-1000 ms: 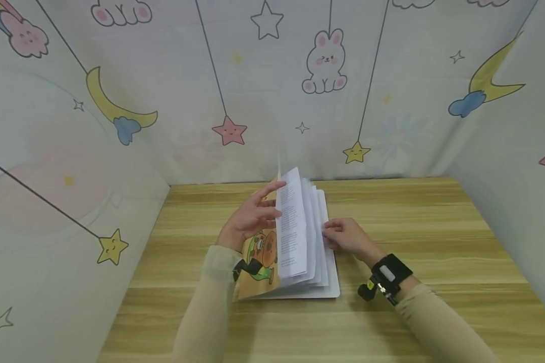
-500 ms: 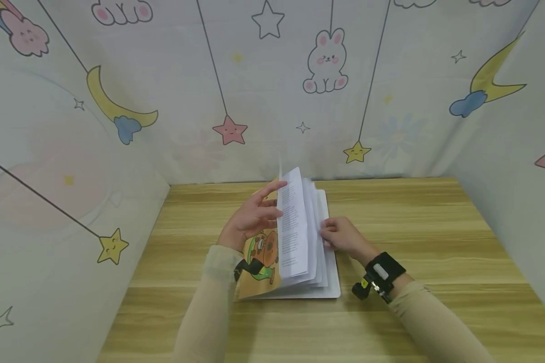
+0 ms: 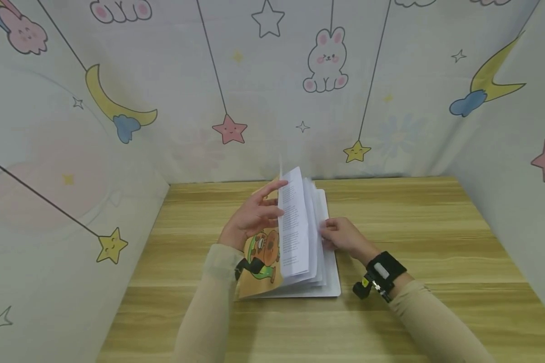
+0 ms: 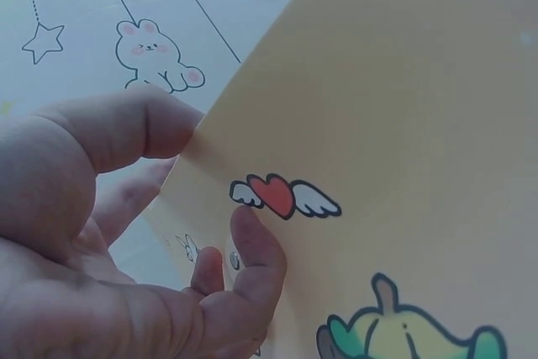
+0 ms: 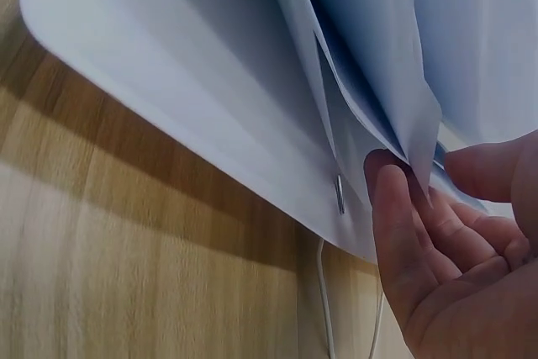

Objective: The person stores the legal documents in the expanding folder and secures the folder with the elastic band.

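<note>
A folder [image 3: 259, 288] with an orange cartoon-printed cover lies partly opened on the table, with loose printed sheets [image 3: 295, 227] standing inside. My left hand [image 3: 250, 217] grips the raised cover; in the left wrist view its fingers lie on both sides of the cover [image 4: 403, 124], near a winged heart. At the other side of the folder, my right hand [image 3: 345, 236] pinches the edges of white sheets [image 5: 361, 56]. The right wrist view shows fingers under the paper and the thumb across from them. Beneath lies the folder's white back panel [image 5: 168, 48].
The wood-grain table [image 3: 413, 212] carries the folder near its back edge. A white cord [image 5: 324, 300] and a small metal piece [image 5: 340, 194] show by the panel's edge. White curtains [image 3: 272, 91] with cartoon prints stand behind and at both sides.
The right hand has shifted slightly left with its sheets, mostly in the first half second. The left hand and the raised cover stay almost in place.
</note>
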Tool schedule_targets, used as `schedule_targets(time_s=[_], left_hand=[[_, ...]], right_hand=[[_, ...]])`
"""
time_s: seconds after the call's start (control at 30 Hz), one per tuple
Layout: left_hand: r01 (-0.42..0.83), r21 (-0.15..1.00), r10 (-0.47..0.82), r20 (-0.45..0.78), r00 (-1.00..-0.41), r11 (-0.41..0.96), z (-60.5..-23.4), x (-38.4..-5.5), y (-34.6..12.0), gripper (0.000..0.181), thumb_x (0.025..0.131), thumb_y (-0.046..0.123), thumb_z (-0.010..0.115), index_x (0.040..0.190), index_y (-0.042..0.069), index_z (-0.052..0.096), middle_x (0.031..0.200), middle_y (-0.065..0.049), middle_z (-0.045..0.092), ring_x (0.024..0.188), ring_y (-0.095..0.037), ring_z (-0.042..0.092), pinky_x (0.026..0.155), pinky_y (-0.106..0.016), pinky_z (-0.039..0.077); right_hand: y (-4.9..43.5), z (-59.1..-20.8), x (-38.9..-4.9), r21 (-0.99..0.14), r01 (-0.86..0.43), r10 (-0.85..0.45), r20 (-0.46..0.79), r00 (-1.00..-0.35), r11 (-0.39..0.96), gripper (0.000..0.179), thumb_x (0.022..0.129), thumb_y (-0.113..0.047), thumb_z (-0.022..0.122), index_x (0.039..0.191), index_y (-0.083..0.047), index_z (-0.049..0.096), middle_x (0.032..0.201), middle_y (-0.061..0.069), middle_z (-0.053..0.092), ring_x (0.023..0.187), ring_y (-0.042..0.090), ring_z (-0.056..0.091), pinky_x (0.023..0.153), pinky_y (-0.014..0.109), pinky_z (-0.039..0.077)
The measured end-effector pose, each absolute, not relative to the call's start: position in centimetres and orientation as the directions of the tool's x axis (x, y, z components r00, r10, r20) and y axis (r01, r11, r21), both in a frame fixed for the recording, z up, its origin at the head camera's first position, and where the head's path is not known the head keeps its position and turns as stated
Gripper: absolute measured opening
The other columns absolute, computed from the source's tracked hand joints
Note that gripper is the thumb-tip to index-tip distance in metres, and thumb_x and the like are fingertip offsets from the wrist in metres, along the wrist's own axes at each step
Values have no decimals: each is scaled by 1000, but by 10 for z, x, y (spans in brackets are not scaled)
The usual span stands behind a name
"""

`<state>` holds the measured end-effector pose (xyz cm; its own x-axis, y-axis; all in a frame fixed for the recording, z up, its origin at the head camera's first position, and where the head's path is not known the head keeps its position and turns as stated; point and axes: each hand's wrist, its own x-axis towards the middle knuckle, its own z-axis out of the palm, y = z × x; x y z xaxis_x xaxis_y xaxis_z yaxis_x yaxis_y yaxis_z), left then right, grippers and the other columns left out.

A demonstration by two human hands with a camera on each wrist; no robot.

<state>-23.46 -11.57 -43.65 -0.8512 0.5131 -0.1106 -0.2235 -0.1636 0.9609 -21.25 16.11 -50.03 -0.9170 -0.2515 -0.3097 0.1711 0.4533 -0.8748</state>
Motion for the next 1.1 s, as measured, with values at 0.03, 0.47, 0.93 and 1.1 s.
schedule_targets(time_s=[0.03,0.47,0.93,1.1], left_hand=[[-226,961,513,-114,-851,-162,-437,-235,-115,76,98,-12,55,164,21,36,156,-31,36,128,-43,47,94,-48,52],[-254,958,493,-158,-856,-133,-441,-236,-105,75,98,-10,59,162,23,40,152,-31,40,127,-42,48,88,-39,55],[-282,957,449,-223,-865,-70,-446,-230,-84,78,93,-9,68,159,25,46,150,-31,36,112,-27,53,87,-37,55],[-295,955,397,-266,-878,-13,-445,-229,-76,77,89,-6,74,154,31,54,152,-25,34,111,-25,53,84,-33,58]], right_hand=[[162,-500,-212,-873,174,-247,-312,-918,456,33,104,-11,59,130,9,64,108,16,70,92,21,69,78,35,61],[176,-503,-212,-871,154,-236,-290,-927,466,37,103,-13,63,133,10,61,109,19,74,91,21,71,79,36,61],[195,-506,-210,-884,141,-214,-258,-942,445,36,104,-14,63,131,10,60,109,22,74,92,22,71,79,32,57],[203,-508,-210,-883,125,-205,-239,-949,452,36,104,-14,63,132,9,60,104,19,74,91,22,69,78,32,56]])
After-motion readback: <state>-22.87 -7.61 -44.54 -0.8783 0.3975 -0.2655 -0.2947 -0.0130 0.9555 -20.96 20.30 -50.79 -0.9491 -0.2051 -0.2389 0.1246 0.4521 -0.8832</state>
